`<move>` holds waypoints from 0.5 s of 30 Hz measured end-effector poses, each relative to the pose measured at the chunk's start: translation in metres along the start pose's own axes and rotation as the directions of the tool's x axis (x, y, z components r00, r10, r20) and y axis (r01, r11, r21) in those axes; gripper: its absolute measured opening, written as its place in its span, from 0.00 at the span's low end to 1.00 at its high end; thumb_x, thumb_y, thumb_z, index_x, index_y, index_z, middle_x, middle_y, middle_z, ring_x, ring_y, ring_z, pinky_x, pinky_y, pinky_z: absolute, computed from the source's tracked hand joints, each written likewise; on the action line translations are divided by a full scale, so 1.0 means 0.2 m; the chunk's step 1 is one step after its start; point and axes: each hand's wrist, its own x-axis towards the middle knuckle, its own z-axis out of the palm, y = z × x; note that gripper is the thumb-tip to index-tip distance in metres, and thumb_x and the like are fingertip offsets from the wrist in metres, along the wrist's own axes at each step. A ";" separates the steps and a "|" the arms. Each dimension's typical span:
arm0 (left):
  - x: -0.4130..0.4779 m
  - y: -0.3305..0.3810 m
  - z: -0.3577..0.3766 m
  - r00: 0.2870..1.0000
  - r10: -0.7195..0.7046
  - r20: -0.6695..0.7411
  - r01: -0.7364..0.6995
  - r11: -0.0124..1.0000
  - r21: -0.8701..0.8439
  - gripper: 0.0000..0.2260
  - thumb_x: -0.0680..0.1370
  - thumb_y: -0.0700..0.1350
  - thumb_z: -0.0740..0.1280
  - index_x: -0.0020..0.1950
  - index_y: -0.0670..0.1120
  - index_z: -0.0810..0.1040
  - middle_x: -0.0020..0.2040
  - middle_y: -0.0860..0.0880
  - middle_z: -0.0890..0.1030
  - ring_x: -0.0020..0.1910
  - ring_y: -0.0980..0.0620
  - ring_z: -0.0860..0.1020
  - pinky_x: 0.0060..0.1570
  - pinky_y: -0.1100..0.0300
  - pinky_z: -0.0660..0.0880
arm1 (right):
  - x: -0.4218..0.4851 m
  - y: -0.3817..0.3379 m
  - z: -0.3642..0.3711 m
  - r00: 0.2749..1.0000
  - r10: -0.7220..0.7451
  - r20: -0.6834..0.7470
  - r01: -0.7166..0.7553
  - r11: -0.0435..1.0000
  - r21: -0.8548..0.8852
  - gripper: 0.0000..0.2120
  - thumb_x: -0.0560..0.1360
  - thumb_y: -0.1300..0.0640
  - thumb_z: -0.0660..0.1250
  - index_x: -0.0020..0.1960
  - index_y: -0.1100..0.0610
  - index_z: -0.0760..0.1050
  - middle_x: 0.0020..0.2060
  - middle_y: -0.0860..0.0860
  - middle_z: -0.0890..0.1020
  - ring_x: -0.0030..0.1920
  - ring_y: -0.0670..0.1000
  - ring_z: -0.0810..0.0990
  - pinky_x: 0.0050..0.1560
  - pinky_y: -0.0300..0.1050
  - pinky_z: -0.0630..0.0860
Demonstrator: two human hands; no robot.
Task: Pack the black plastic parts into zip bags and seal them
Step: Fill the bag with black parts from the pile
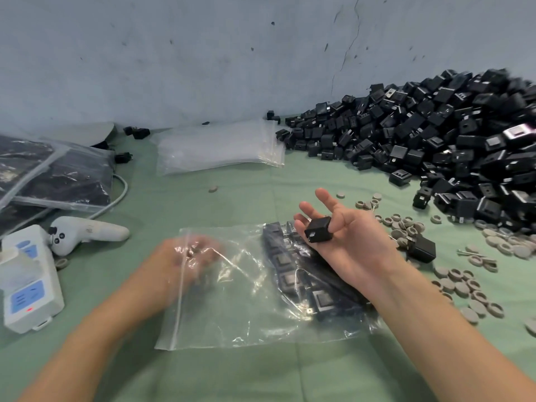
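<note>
Head view showed the right hand (355, 245) pinching a black part (318, 229) over the zip bag (232, 303), while the grip of the blurred left hand (188, 256) could not be told.

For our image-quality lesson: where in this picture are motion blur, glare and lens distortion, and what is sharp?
Head view: the left hand is smeared by motion, seen through the zip bag, whose crinkled plastic shows white glare; the right hand and its black part are sharp; the wide lens bows the table's back edge; the pile blurs far right.

No text is legible; the blue panels on the white device (29, 297) (far left) are too blurred
</note>
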 end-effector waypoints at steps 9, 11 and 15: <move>-0.02 0.07 -0.09 0.895 0.202 -0.396 -0.214 0.977 0.016 0.07 0.82 0.50 0.64 0.49 0.56 0.81 0.38 0.55 0.80 0.34 0.58 0.77 0.35 0.64 0.74 | -0.06 0.07 0.06 0.995 0.000 0.101 0.023 0.973 -0.229 0.20 0.75 0.73 0.55 0.61 0.60 0.76 0.55 0.60 0.81 0.61 0.59 0.81 0.65 0.55 0.77; -0.05 0.16 0.00 0.921 0.315 -0.228 -0.295 0.948 0.119 0.06 0.80 0.56 0.64 0.55 0.63 0.79 0.42 0.59 0.80 0.35 0.58 0.78 0.35 0.69 0.73 | -0.09 0.09 0.09 0.982 -0.032 0.185 0.105 0.912 -0.397 0.19 0.77 0.72 0.61 0.62 0.57 0.78 0.57 0.59 0.83 0.63 0.58 0.81 0.64 0.53 0.77; -0.11 0.29 0.10 0.886 0.456 0.085 -0.460 0.840 0.288 0.15 0.79 0.56 0.61 0.63 0.72 0.69 0.50 0.66 0.77 0.42 0.59 0.78 0.38 0.75 0.69 | -0.17 0.12 0.15 0.899 0.017 0.438 0.371 0.501 -0.782 0.27 0.77 0.67 0.64 0.66 0.38 0.75 0.60 0.43 0.82 0.61 0.46 0.81 0.65 0.44 0.76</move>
